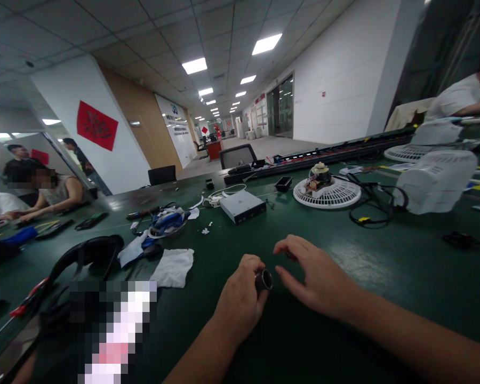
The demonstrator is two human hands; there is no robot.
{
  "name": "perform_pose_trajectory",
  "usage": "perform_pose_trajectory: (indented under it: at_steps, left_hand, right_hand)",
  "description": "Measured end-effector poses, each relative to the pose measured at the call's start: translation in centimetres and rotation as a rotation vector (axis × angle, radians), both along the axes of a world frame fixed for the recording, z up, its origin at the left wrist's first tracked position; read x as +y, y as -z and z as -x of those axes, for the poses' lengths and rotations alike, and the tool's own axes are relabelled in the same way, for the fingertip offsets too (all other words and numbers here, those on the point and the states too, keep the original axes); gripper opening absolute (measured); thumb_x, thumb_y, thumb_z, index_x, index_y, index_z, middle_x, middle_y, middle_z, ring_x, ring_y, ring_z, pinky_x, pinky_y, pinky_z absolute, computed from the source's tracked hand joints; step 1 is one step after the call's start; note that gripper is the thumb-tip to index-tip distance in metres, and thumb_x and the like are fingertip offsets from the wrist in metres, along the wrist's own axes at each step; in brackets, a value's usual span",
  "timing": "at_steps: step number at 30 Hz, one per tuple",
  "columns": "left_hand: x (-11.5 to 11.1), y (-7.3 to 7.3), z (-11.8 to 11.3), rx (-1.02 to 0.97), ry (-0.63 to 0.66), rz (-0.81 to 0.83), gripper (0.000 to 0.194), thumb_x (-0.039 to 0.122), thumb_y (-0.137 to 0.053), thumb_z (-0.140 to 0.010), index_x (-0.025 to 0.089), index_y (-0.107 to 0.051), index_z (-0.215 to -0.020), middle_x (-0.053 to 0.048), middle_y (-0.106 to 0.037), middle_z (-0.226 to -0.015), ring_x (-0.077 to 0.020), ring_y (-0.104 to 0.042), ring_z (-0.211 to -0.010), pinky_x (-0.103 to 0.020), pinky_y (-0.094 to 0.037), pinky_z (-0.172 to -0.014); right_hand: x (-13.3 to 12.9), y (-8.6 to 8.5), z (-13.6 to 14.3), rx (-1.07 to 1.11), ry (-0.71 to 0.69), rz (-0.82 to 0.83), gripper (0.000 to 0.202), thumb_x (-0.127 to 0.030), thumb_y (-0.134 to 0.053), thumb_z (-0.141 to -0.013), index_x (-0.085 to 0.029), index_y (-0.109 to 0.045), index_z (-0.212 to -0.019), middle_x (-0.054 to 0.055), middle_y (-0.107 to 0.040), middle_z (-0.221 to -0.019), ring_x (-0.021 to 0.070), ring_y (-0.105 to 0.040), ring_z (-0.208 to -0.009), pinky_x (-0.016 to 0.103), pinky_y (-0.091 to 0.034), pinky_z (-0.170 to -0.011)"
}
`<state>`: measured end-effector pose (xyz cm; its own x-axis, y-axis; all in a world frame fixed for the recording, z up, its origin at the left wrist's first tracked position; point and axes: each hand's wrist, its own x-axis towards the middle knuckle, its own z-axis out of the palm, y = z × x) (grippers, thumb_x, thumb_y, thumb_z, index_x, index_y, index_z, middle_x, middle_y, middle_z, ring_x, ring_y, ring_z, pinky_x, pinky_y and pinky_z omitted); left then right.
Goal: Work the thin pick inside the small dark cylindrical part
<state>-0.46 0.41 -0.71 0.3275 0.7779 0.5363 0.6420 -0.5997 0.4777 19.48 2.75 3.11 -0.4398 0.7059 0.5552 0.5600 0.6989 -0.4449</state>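
Note:
My left hand (242,293) is closed around a short dark metal tube (264,279), whose open round end points to the right. Just right of it, my right hand (314,272) hovers with thumb and index finger apart. A small dark patch shows beneath its curled fingers, and I cannot make out what it is. Beyond both hands a silver disc drive (243,206) lies on the dark green table (216,242). To the left of my left hand is a crumpled white cloth (175,268).
A white round fan grille (327,193) with a motor on it stands beyond my right hand, near a white plastic housing (436,181) and black cables (378,205). At left lie a bowl of blue cloth (168,221), black headphones (84,250) and a red-handled screwdriver (20,311). People sit at both sides.

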Motion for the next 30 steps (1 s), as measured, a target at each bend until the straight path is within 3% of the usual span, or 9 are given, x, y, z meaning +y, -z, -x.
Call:
perform_pose_trajectory:
  at_steps: [4, 9, 15, 21, 25, 30]
  left_hand:
    - [0.6, 0.1, 0.6, -0.054, -0.11, 0.02, 0.042, 0.006, -0.065, -0.079, 0.024, -0.048, -0.113, -0.002, -0.064, -0.103, -0.0193, -0.067, -0.091, -0.037, -0.055, -0.083]
    - [1.0, 0.0, 1.2, -0.15, -0.195, -0.004, 0.045, 0.012, -0.069, -0.081, 0.025, -0.049, -0.12, -0.002, -0.069, -0.104, -0.0191, -0.07, -0.093, -0.038, -0.057, -0.085]
    - [1.2, -0.2, 1.3, -0.135, -0.202, -0.047, 0.052, 0.008, -0.07, -0.079, 0.027, -0.05, -0.122, 0.0, -0.071, -0.107, -0.0181, -0.07, -0.098, -0.037, -0.056, -0.09]
    - [1.1, -0.4, 1.3, -0.135, -0.222, -0.046, 0.049, 0.013, -0.068, -0.083, 0.028, -0.049, -0.126, -0.002, -0.071, -0.114, -0.0199, -0.069, -0.103, -0.039, -0.056, -0.091]
    - [1.0, -0.4, 1.3, -0.123, -0.209, -0.039, 0.048, 0.014, -0.065, -0.086, 0.028, -0.048, -0.129, -0.003, -0.069, -0.118, -0.0213, -0.067, -0.107, -0.042, -0.054, -0.095]
    - [0.8, -0.6, 1.2, -0.107, -0.183, -0.044, 0.045, 0.016, -0.061, -0.089, 0.026, -0.047, -0.13, -0.006, -0.069, -0.118, -0.0222, -0.066, -0.109, -0.043, -0.053, -0.095]
  right_hand:
    - [0.5, 0.1, -0.2, 0.112, 0.027, -0.077, 0.023, -0.013, -0.045, -0.095, -0.019, -0.059, -0.113, 0.009, -0.056, -0.1, 0.0223, -0.056, -0.093, 0.039, -0.05, -0.081]
    - [1.0, 0.6, -0.5, 0.175, 0.02, -0.21, 0.027, -0.021, -0.056, -0.095, -0.027, -0.066, -0.12, 0.007, -0.051, -0.1, 0.022, -0.054, -0.093, 0.038, -0.05, -0.078]
    - [0.7, 0.6, -0.8, 0.303, -0.088, -0.177, 0.024, -0.026, -0.051, -0.1, -0.026, -0.061, -0.122, 0.002, -0.058, -0.084, 0.0169, -0.058, -0.075, 0.031, -0.049, -0.067]
    - [0.1, 0.9, -0.9, 0.41, -0.124, -0.192, 0.015, -0.03, -0.049, -0.1, -0.023, -0.06, -0.107, 0.002, -0.065, -0.087, 0.017, -0.062, -0.075, 0.031, -0.048, -0.067]
    - [0.1, 1.0, -0.8, 0.472, -0.158, -0.212, 0.014, -0.031, -0.049, -0.1, -0.023, -0.059, -0.107, 0.003, -0.065, -0.089, 0.0177, -0.062, -0.077, 0.032, -0.048, -0.069]
    - [0.3, 0.7, -0.8, 0.378, -0.214, -0.194, 0.014, -0.03, -0.052, -0.099, -0.021, -0.061, -0.106, 0.004, -0.066, -0.089, 0.0183, -0.06, -0.078, 0.032, -0.048, -0.069]
